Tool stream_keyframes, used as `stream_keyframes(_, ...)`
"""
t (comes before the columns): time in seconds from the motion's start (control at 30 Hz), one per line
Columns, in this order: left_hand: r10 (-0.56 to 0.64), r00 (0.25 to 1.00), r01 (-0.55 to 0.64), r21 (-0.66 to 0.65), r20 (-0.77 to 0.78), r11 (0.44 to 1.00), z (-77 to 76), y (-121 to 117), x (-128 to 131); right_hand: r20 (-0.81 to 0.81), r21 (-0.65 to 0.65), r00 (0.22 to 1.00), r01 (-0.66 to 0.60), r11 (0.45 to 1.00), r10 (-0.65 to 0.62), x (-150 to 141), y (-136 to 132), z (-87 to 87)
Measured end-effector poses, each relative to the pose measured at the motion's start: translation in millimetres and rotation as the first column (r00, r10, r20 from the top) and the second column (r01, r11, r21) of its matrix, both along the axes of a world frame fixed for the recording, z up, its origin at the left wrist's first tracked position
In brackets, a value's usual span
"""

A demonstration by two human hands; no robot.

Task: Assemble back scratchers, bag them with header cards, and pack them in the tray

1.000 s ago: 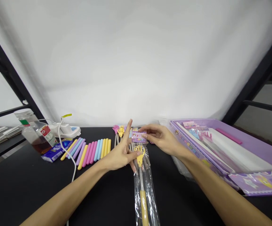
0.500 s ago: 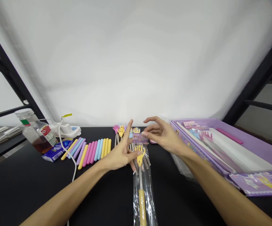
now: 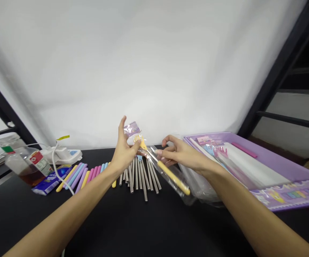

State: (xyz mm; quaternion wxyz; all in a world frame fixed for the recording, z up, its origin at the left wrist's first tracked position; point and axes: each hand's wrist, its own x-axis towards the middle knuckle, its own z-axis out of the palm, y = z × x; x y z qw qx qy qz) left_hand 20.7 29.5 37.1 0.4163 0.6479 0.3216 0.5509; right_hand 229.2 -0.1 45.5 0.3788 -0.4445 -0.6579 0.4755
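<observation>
A yellow back scratcher (image 3: 173, 177) lies slantwise in a clear plastic bag (image 3: 182, 200) with a purple printed card (image 3: 132, 129) at its top end. My left hand (image 3: 124, 151) pinches it at the yellow claw, thumb on top and index finger raised. Close by on the right, my right hand (image 3: 182, 154) has its thumb and fingertips at the bag's edge beside the metal shaft; its index finger is curled up. Underneath, several metal rods (image 3: 143, 178) lie fanned out on the black table, their far ends hidden by my hands.
Coloured handles (image 3: 82, 178) lie in a row at left, near a blue packet (image 3: 51, 180), a bottle of brown liquid (image 3: 27, 166) and a white power strip (image 3: 74, 156) with its cable. At right sits a purple box (image 3: 274, 164) holding bagged back scratchers (image 3: 218, 151).
The bagged back scratcher has been lifted and turned, its handle now swung to the right. My left hand has moved left with it; the view has shifted and the rods below are uncovered.
</observation>
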Motion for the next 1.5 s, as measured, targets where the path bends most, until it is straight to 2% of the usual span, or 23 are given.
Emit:
stream_keyframes(0.07,0.033,0.999,-0.034,0.047,0.009,0.998,9.7,8.9,16.4,0.066,0.100,0.998,0.009,0.995,-0.016,11.7,-1.8,9.3)
stream_keyframes(0.17,-0.005,1.000,0.005,0.028,0.000,1.000,19.0,16.9,47.5,0.218,0.238,0.970,0.058,0.969,-0.111,38.0,-3.5,24.7)
stream_keyframes(0.3,-0.089,0.994,0.085,-0.057,-0.062,0.995,17.5,22.0,89.9,0.322,0.309,0.907,0.172,0.936,-0.273,90.9,-4.4,33.9)
stream_keyframes(0.37,-0.091,0.976,0.088,-0.024,-0.196,0.996,10.2,22.7,108.2,0.329,0.336,0.848,0.307,0.890,-0.416,120.2,-4.1,29.1)
stream_keyframes(0.43,-0.101,0.916,0.142,0.078,-0.389,0.987,-0.4,21.0,123.9,0.350,0.338,0.760,0.442,0.831,-0.548,146.0,-3.2,17.8)
stream_keyframes(0.5,-0.099,0.817,0.259,0.206,-0.569,0.944,-12.6,17.0,137.2,0.399,0.295,0.675,0.546,0.784,-0.620,164.5,-2.0,1.7)
stream_keyframes(0.57,-0.073,0.730,0.361,0.293,-0.679,0.885,-24.5,11.9,147.8,0.454,0.237,0.621,0.606,0.759,-0.638,174.1,-1.2,-15.0)
stream_keyframes(0.63,-0.053,0.677,0.407,0.315,-0.734,0.857,-34.2,7.6,155.7,0.512,0.214,0.598,0.606,0.766,-0.616,175.8,-1.3,-27.8)
stream_keyframes(0.73,-0.041,0.642,0.430,0.315,-0.766,0.846,-42.6,4.5,162.0,0.633,0.247,0.548,0.526,0.814,-0.546,170.6,-2.4,-34.7)
stream_keyframes(0.87,-0.032,0.630,0.448,0.329,-0.776,0.831,-45.1,4.9,161.9,0.765,0.316,0.421,0.413,0.854,-0.486,163.8,-3.8,-30.4)
stream_keyframes(1.07,0.030,0.638,0.426,0.385,-0.769,0.819,-38.2,11.5,145.8,0.848,0.346,0.311,0.287,0.893,-0.429,153.4,-1.6,-12.1)
stream_keyframes(1.17,0.048,0.649,0.404,0.397,-0.760,0.824,-28.9,20.5,126.4,0.774,0.434,0.352,0.310,0.846,-0.526,131.9,0.1,6.6)
stream_keyframes(1.3,0.060,0.674,0.322,0.365,-0.736,0.873,-12.7,32.6,84.1,0.618,0.527,0.492,0.319,0.787,-0.613,80.1,1.1,28.6)
stream_keyframes(1.4,0.109,0.649,0.222,0.324,-0.753,0.920,-3.0,33.2,42.8,0.560,0.461,0.655,0.261,0.848,-0.507,36.3,5.1,29.8)
stream_keyframes(1.5,0.160,0.611,0.135,0.301,-0.775,0.944,-1.2,26.2,1.5,0.590,0.360,0.723,0.162,0.919,-0.358,-0.1,13.7,14.7)
